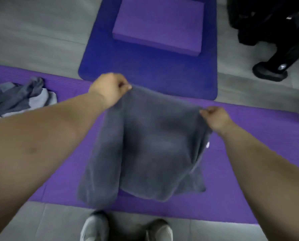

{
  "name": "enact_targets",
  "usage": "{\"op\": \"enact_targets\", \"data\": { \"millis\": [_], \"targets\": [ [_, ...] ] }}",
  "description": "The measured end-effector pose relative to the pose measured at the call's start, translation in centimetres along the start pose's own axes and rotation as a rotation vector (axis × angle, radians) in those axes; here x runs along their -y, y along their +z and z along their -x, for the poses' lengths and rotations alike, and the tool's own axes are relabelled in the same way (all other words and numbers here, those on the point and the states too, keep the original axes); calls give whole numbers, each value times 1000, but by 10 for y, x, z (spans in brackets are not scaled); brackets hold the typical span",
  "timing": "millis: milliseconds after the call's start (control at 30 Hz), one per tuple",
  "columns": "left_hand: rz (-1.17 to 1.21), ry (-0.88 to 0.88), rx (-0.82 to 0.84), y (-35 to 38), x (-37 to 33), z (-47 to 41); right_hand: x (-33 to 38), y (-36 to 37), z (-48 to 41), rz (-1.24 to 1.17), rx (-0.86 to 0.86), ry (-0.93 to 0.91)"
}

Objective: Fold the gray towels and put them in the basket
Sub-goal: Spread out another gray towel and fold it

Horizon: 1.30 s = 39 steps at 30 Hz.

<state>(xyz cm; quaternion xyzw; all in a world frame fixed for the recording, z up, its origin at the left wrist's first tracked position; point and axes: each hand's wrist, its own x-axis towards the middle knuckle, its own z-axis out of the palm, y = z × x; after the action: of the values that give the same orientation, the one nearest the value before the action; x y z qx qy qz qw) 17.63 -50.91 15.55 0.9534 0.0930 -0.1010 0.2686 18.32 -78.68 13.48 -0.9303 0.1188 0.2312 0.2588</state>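
Note:
A dark gray towel (150, 145) hangs doubled over in front of me, above the purple mat (249, 153). My left hand (110, 89) pinches its upper left corner. Its upper right corner is pinched by my right hand (214, 117). The towel's lower edges droop toward the mat, blurred by motion. A crumpled heap of more gray towels (20, 98) lies on the mat at the far left. No basket is in view.
A dark blue mat (148, 70) lies beyond the purple one, with a purple foam block (159, 25) on it. Black equipment with a round foot (270, 70) stands at the upper right. My two shoes (126, 228) are on the gray tiled floor.

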Motion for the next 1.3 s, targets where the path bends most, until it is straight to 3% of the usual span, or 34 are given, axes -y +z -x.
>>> {"op": "enact_targets", "data": {
  "millis": [100, 167, 267, 400, 567, 667, 833, 967, 1067, 1167, 1300],
  "targets": [
    [94, 44, -128, 64, 17, -34, -28, 46, -57, -236, -216, -6],
    [-6, 77, -10, 111, 46, -33, -64, 83, -73, -159, -198, 0],
    [-340, 195, 225, 176, 90, -13, -130, 140, -74, 15, -169, 96],
    [-620, 314, 469, 238, 116, 2, -195, 199, -57, 73, -79, 247],
    [-699, 209, 630, 257, 133, 19, -213, 210, -30, 264, 21, 232],
    [-728, 210, 629, 258, 140, 26, -216, 198, -26, 156, -64, 221],
    [-717, 213, 618, 259, 142, 25, -248, 148, -28, -132, -502, 435],
    [-722, 210, 614, 257, 141, 28, -266, 138, -29, -146, -414, 662],
    [-745, 208, 604, 258, 139, 31, -251, 156, -39, 45, -412, 519],
    [-750, 207, 560, 259, 133, 28, -228, 166, -60, 27, -402, 337],
    [-627, 471, 308, 264, 111, 20, -223, 156, -88, -233, -451, 436]
  ]
}}
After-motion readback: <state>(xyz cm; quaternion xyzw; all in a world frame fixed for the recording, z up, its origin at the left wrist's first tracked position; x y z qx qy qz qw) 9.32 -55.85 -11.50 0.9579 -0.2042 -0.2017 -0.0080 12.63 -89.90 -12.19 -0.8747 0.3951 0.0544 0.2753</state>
